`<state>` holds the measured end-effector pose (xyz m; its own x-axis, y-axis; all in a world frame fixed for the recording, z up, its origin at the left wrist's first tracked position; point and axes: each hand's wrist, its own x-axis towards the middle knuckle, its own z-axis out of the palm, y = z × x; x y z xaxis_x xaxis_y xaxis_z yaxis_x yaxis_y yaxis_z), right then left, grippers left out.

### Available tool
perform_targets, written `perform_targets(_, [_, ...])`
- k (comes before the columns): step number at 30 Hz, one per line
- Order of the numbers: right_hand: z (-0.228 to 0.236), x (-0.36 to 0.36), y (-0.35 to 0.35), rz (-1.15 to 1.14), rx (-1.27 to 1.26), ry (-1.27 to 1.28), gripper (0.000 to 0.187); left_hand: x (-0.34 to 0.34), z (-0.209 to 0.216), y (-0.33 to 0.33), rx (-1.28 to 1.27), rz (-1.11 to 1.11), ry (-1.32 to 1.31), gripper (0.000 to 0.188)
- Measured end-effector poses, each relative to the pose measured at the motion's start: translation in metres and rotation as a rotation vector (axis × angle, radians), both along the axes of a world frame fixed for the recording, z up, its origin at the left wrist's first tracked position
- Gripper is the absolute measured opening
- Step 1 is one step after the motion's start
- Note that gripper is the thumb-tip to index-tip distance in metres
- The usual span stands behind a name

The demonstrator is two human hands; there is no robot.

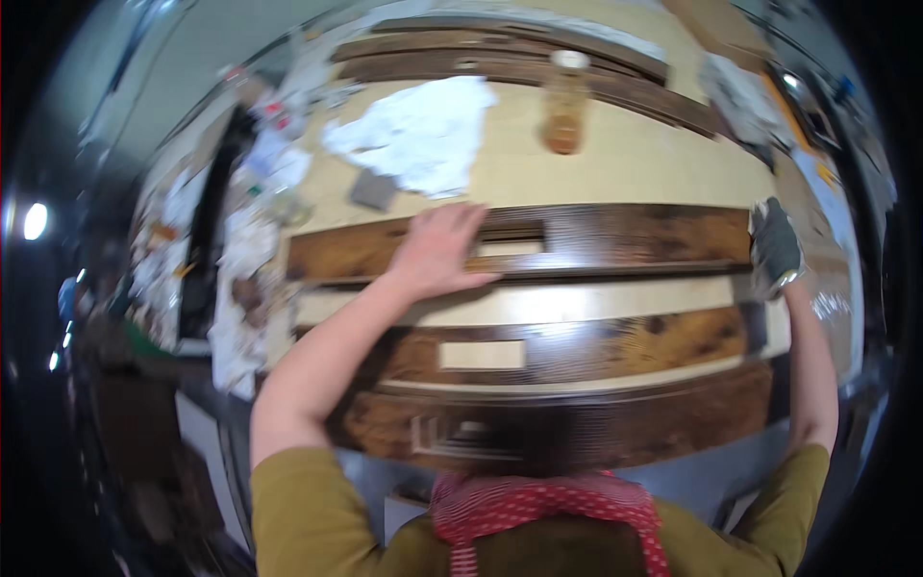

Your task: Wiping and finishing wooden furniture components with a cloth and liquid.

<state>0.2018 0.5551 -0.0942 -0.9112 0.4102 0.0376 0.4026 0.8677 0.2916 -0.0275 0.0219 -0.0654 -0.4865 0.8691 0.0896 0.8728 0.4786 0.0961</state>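
My bare left hand (440,248) rests across a dark brown stained wooden board (635,236), just left of its rectangular cutout. Its fingers reach the far edge, and the thumb is stretched apart along the near side. At the board's right end is my right hand (775,248), covered by what looks like a dark grey glove; its fingers are blurred and cannot be made out. Closer to me lies a second brown board (615,344) with a cutout showing pale surface through it. A third brown board (663,423) lies nearest my body, over the table's front edge.
On the pale tabletop (654,163) beyond lie a white crumpled cloth (423,130) and a grey square pad (373,190). A clear bottle (565,106) holding amber liquid stands near several dark wooden strips (519,65). Crumpled papers (252,245) and plastic crowd the left side.
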Motion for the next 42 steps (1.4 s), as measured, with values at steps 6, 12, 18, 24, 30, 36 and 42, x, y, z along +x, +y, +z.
perform_targets(6, [0.017,-0.099,-0.309,0.669,-0.681,0.341,0.036,0.006,0.000,-0.020,0.016,0.059,-0.063,0.090])
perform_targets(12, [0.104,-0.137,-0.345,0.081,-1.545,0.325,0.026,-0.047,0.048,-0.115,0.368,0.418,-0.389,0.063])
perform_targets(18, [0.104,-0.171,-0.430,0.494,-1.197,0.258,0.023,-0.094,-0.022,-0.275,0.392,0.632,-0.443,0.057])
perform_targets(24, [0.019,-0.260,-0.556,0.949,-0.312,0.356,0.020,-0.091,-0.023,-0.249,0.522,0.535,-0.680,0.044])
perform_targets(30, [0.045,-0.241,-0.540,0.787,-0.645,0.208,0.015,-0.096,-0.046,-0.277,0.621,0.611,-0.699,0.034])
perform_targets(36, [0.046,-0.261,-0.593,0.875,-0.546,0.007,0.009,-0.090,-0.026,-0.265,0.869,0.728,-1.124,0.045])
perform_targets(42, [0.030,-0.263,-0.641,0.996,-0.917,0.139,0.022,-0.091,-0.047,-0.274,0.838,0.878,-1.417,0.062])
